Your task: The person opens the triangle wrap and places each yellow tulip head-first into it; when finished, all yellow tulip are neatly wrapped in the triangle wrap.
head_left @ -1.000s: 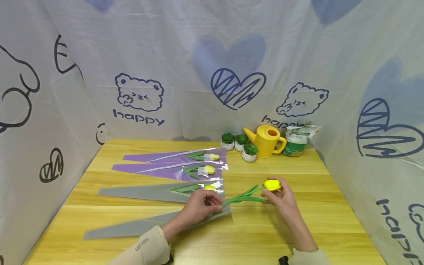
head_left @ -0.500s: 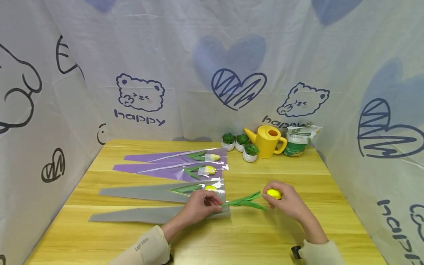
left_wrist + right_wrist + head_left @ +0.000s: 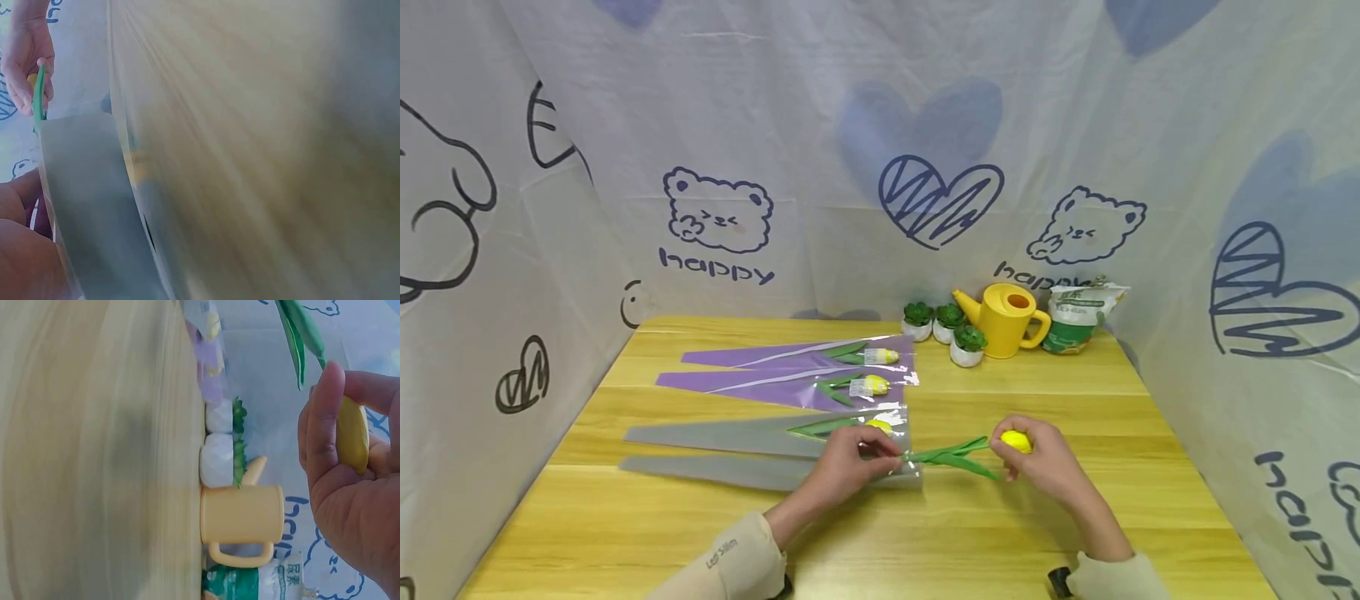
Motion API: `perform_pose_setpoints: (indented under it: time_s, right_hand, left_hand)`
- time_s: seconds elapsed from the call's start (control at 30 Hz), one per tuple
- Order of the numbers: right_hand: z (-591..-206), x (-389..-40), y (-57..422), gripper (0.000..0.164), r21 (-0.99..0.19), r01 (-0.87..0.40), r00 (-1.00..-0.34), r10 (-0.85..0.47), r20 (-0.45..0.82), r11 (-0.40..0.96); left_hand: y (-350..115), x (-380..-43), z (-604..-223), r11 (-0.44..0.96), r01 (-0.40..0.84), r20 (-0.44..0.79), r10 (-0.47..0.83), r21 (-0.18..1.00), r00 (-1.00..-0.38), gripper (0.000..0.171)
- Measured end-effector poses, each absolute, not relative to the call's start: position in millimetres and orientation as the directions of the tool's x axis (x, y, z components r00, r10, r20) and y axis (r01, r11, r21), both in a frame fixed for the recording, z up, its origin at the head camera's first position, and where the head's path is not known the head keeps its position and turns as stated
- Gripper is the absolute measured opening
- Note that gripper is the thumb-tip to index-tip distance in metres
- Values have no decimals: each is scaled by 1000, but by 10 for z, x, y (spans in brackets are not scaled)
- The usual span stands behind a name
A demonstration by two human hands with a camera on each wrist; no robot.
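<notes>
A yellow artificial tulip lies sideways in the head view, its green leaves pointing left. My right hand pinches it just below the bloom, which sits within the curled fingers. My left hand grips the wide end of the nearest grey flower sleeve, thumb and forefinger together. The stem's lower end enters at that mouth; how deep is hidden by the left hand. In the left wrist view the sleeve hangs above the table beside the left hand. Another grey sleeve behind it contains a yellow tulip.
Two purple sleeves with yellow tulips lie farther back on the wooden table. Several small potted succulents, a yellow watering can and a green-white bag stand at the back right. Printed cloth walls surround the table.
My right hand has shifted its hold from around the bloom to the stem below it, then moved slightly left. The grey sleeve's narrow end has swung away from me, toward the other grey sleeve.
</notes>
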State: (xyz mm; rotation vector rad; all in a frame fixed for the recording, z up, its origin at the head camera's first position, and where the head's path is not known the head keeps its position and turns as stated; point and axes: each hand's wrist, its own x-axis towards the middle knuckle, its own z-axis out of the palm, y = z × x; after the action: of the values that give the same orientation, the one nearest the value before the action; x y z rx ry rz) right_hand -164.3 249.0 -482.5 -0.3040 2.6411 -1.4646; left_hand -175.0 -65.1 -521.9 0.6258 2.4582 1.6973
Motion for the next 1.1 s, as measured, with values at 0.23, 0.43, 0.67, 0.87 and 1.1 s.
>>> perform_pose_setpoints:
  time_s: [0.23,0.43,0.67,0.87,1.1]
  right_hand:
    - [-4795,-1609,2349,14,-866,-135,-966,-257,7,482]
    - [-4865,-1625,2193,12,-862,-125,-967,-255,-5,491]
    - [-4939,-1649,1991,6,-868,-91,-970,-243,-34,487]
    - [-4979,-1654,1842,7,-878,-71,-968,-246,-54,474]
    - [-5019,-1661,1740,4,-879,-63,-965,-253,-67,474]
  left_hand:
    - [-605,-1722,-5188,236,275,169,388,932,-906,13]
    - [-579,-1700,-5179,229,255,161,361,939,-918,13]
    - [-533,-1681,-5163,216,278,190,356,936,-915,15]
    - [-473,-1674,-5153,210,303,220,344,930,-913,14]
    - [-430,-1671,-5144,216,317,232,345,923,-910,12]
